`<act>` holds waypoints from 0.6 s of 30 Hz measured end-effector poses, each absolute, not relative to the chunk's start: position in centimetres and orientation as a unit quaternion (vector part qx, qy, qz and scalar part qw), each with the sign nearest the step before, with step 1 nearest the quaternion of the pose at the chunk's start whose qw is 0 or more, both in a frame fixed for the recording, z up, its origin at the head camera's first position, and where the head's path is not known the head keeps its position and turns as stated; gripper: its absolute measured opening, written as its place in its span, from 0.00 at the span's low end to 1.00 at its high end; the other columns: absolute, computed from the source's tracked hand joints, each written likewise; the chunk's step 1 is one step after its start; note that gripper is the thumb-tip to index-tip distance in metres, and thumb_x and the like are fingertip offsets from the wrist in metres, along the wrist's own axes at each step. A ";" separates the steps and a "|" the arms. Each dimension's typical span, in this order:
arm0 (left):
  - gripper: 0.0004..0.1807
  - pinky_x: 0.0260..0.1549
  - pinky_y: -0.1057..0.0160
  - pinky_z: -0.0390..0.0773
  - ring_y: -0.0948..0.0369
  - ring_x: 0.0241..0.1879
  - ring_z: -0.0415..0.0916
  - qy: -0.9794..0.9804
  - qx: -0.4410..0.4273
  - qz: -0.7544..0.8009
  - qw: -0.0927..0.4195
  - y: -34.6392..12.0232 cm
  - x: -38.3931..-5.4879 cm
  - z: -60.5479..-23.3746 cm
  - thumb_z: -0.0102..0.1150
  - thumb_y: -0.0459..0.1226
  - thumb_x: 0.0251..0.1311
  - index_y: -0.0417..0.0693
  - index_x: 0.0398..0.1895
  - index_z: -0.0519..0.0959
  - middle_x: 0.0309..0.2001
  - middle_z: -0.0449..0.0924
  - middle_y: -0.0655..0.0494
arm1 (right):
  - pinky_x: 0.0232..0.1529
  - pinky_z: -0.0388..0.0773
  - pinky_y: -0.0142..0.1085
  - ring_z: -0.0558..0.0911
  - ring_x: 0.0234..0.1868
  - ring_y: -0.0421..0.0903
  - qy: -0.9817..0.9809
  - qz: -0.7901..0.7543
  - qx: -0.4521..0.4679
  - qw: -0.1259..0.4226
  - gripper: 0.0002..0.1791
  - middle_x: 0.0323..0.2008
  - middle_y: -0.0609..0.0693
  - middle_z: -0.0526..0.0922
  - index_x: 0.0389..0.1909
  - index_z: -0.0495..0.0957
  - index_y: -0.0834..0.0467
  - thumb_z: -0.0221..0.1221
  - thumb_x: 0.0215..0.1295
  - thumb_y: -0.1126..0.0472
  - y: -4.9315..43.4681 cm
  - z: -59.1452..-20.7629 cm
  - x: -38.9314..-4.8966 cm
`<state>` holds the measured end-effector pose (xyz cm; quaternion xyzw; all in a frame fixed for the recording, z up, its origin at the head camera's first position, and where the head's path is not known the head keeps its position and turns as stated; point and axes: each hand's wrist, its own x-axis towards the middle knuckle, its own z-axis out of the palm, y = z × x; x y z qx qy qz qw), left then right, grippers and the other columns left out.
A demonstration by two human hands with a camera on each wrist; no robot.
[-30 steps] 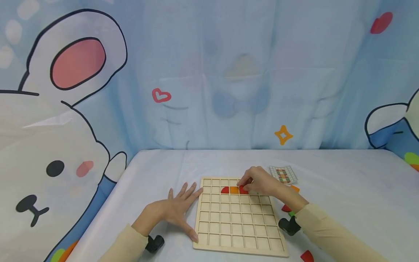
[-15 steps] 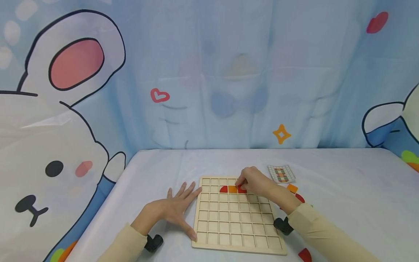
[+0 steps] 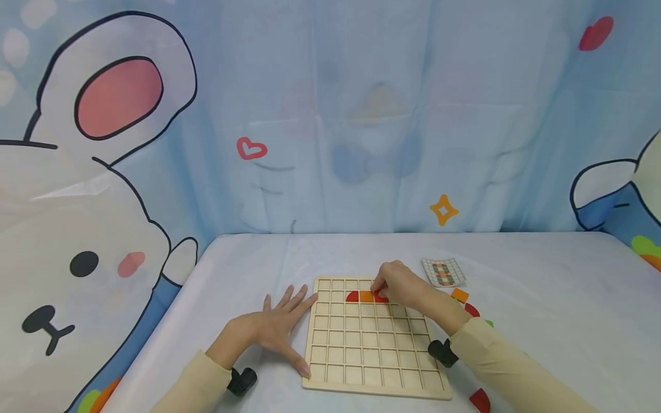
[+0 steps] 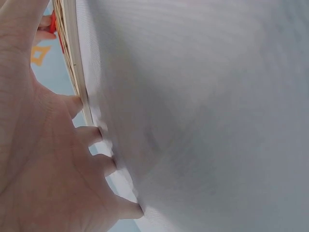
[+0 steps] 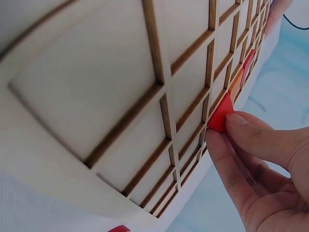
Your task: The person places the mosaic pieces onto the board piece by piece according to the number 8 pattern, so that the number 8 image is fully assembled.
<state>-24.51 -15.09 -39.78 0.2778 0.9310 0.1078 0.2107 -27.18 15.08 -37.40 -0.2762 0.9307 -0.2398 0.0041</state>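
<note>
A wooden grid board (image 3: 376, 392) lies on the white-covered table. My left hand (image 3: 271, 331) is spread beside it, thumb and index fingertip touching the left edge; the left wrist view shows the other fingertips on the cloth. Near the board's top, my right hand (image 3: 405, 285) pinches a red piece (image 5: 220, 116) between thumb and index finger, at a grid cell. To its left, an orange square (image 3: 366, 296) fills the neighbouring cell, followed by a red rounded piece (image 3: 352, 297). The fingers partly hide the held piece in the head view.
A small card (image 3: 443, 273) with a coloured grid pattern lies beyond the board's right corner. Right of the board are a loose orange piece (image 3: 459, 295), a red piece (image 3: 472, 310), bits of green and another red piece (image 3: 480, 400). A printed curtain (image 3: 320, 172) hangs behind the table.
The right hand stays at the same cell with the red piece, its forearm shifted slightly left, uncovering more loose pieces. The left hand has not visibly moved on the board.
</note>
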 end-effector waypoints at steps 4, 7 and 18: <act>0.75 0.71 0.24 0.32 0.44 0.83 0.23 0.932 0.279 0.105 0.209 -15.1 -24.5 -39.7 0.82 0.62 0.45 0.61 0.87 0.37 0.86 0.28 0.47 | 0.37 0.87 0.36 0.89 0.37 0.52 0.930 -0.244 -0.275 0.010 0.09 0.34 0.58 0.90 0.37 0.89 0.72 0.67 0.56 0.84 15.1 -37.3 -27.1; 0.75 0.71 0.24 0.32 0.45 0.83 0.23 0.932 0.278 0.104 0.209 -15.0 -24.5 -39.7 0.82 0.62 0.45 0.61 0.87 0.37 0.86 0.28 0.47 | 0.37 0.87 0.37 0.89 0.37 0.52 0.931 -0.243 -0.270 0.011 0.09 0.34 0.58 0.90 0.37 0.89 0.72 0.68 0.56 0.83 15.1 -37.2 -27.1; 0.75 0.71 0.24 0.32 0.44 0.83 0.23 0.931 0.280 0.107 0.211 -15.0 -24.5 -39.5 0.82 0.62 0.45 0.60 0.87 0.38 0.86 0.28 0.47 | 0.41 0.87 0.38 0.89 0.41 0.54 0.940 -0.230 -0.249 0.025 0.12 0.36 0.57 0.90 0.36 0.90 0.70 0.65 0.57 0.85 14.8 -37.3 -27.3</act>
